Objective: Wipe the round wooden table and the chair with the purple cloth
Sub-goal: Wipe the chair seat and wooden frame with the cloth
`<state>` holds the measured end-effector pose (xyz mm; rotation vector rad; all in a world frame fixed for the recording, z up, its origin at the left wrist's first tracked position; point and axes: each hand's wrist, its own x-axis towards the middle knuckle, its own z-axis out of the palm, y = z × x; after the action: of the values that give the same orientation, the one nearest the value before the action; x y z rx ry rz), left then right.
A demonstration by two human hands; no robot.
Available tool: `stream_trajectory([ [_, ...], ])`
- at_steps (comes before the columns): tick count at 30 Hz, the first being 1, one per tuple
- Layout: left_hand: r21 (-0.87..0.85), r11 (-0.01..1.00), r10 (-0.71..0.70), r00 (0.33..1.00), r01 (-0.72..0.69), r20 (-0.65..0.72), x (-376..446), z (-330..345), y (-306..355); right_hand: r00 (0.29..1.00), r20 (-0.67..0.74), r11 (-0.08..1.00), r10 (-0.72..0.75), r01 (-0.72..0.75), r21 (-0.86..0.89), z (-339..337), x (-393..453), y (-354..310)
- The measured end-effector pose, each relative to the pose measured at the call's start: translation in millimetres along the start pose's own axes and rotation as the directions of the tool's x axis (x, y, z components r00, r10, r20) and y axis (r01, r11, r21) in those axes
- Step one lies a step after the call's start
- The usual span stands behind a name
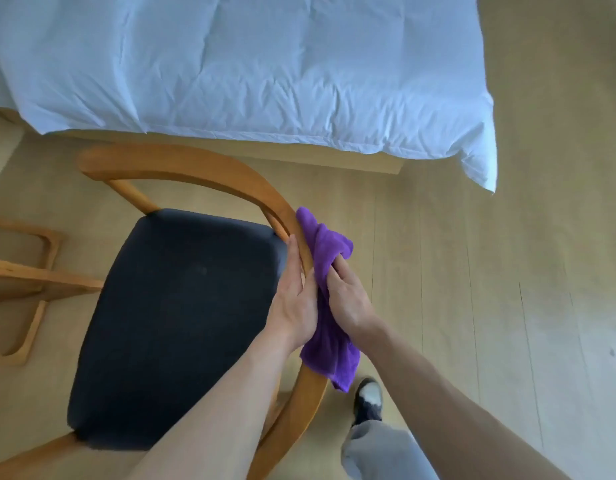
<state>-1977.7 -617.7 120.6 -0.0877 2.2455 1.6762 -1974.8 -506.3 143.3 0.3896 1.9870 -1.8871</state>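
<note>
The wooden chair [202, 171] with a dark blue seat cushion [182, 317] fills the lower left. Its curved backrest rail runs from the upper left down to the bottom centre. The purple cloth [329, 258] is draped over the right part of that rail. My right hand [350, 299] grips the cloth, fingers curled into its folds. My left hand [294, 299] lies flat along the inner side of the rail with straight fingers, touching the rail and the cloth's edge. The round table's top is out of view.
A bed with a white duvet [265, 71] spans the top, close behind the chair. A wooden table base [26, 282] stands at the left edge. My foot in a dark and white shoe [369, 400] stands on the light wooden floor [490, 306].
</note>
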Motion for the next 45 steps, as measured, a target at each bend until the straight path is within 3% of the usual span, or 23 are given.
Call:
stream_trajectory([
  [3, -0.079, 0.996, 0.034, 0.999, -0.035, -0.013, -2, 2, 8, 0.999, 0.028, 0.999, 0.023, -0.022, -0.035, -2, 13, -8],
  [6, -0.172, 0.985, -0.029, 0.999, 0.025, -0.017, -4, 2, 12, 0.998, 0.049, 0.991, 0.051, -0.044, -0.129, -5, 51, -19],
  [12, -0.101, 0.988, -0.132, 0.976, 0.115, -0.173, 2, -2, 17, 0.971, 0.229, 0.915, 0.07, 0.029, -0.403, 10, 151, -35],
  [15, -0.275, 0.939, -0.311, 0.857, 0.208, -0.412, 38, -5, 26, 0.949, 0.316, 0.888, -0.005, 0.15, -0.435, 24, 182, -46],
  [17, -0.32, 0.918, -0.372, 0.796, 0.236, -0.479, 65, -2, 34, 0.925, 0.373, 0.859, -0.079, 0.253, -0.445, 38, 205, -60],
  [21, -0.06, 0.953, -0.275, 0.769, 0.296, -0.577, 83, 10, 36, 0.85, 0.504, 0.737, -0.156, 0.44, -0.513, 73, 252, -87],
  [23, -0.011, 0.952, -0.256, 0.776, 0.306, -0.577, 83, 10, 31, 0.83, 0.531, 0.699, -0.169, 0.481, -0.529, 82, 262, -91],
  [25, -0.121, 0.955, -0.288, 0.764, 0.269, -0.578, 88, 3, 31, 0.831, 0.528, 0.705, -0.177, 0.481, -0.521, 79, 261, -90],
  [29, -0.404, 0.897, -0.424, 0.609, 0.181, -0.67, 117, -41, 21, 0.847, 0.517, 0.807, -0.12, 0.387, -0.447, 55, 248, -76],
  [32, -0.441, 0.889, -0.441, 0.497, 0.124, -0.748, 146, -83, 12, 0.831, 0.549, 0.82, -0.094, 0.377, -0.43, 51, 246, -72],
  [35, -0.426, 0.9, -0.419, 0.449, 0.092, -0.789, 176, -124, 3, 0.795, 0.592, 0.738, -0.13, 0.477, -0.478, 79, 276, -87],
  [41, -0.475, 0.878, -0.377, 0.525, -0.058, -0.763, 197, -151, -16, 0.64, 0.748, 0.451, -0.176, 0.728, -0.516, 151, 325, -121],
  [45, -0.553, 0.814, -0.398, 0.525, -0.176, -0.753, 199, -148, -15, 0.544, 0.811, 0.34, -0.215, 0.82, -0.46, 114, 307, -113],
])
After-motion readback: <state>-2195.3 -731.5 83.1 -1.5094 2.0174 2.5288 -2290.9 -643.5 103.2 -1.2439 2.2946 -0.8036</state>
